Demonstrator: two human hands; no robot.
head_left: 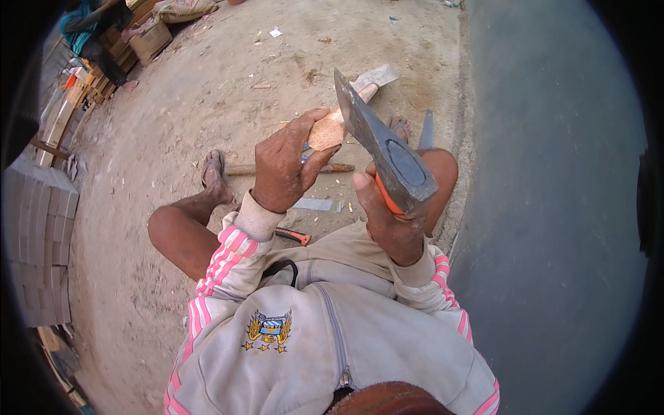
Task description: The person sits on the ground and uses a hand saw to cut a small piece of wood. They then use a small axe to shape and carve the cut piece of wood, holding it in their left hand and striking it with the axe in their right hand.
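Note:
My left hand [280,169] grips a pale wooden piece [326,133] near its blunt, rounded end. The rest of that piece runs up and to the right, partly behind the blade. My right hand [395,232] is closed round a hatchet [387,149] close under its dark metal head. Orange shows on the hatchet's handle beside my thumb. The sharp edge of the blade points up and left, overlapping the wooden piece; whether they touch, I cannot tell. Most of the hatchet's handle is hidden by the head and my hand.
Between my feet lie a wooden stick [241,169], a flat metal strip [317,205] and an orange-black tool handle [294,236]. A metal blade [427,130] stands by my right knee. Grey blocks [41,242] are stacked left; a grey surface [553,207] borders the right. Another person [97,34] sits far left.

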